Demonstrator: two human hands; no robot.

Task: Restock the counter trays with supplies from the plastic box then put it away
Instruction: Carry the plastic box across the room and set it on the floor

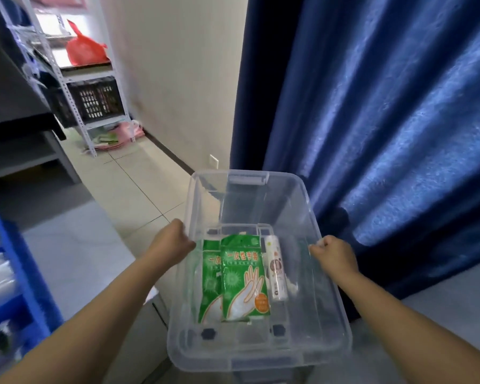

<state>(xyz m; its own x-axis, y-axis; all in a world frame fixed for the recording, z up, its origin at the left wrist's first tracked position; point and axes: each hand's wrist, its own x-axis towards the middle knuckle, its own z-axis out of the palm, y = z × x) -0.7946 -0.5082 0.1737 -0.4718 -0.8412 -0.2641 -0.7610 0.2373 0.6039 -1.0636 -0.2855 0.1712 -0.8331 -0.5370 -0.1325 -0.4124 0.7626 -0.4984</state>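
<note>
I hold a clear plastic box (327,322) in front of me, above the floor. My left hand (173,243) grips its left rim and my right hand (334,253) grips its right rim. Inside lie two green packs of disposable gloves (243,275), overlapping, and a white roll of bags (275,268) beside them on the right. The far half of the box is bare.
A blue curtain (385,120) hangs close on the right. A blue tray rack (17,270) with plastic rolls stands at the left edge. Beyond it are a dark counter (14,106) and a white shelf unit (94,79) with a black crate and a red bag. A tiled floor runs ahead.
</note>
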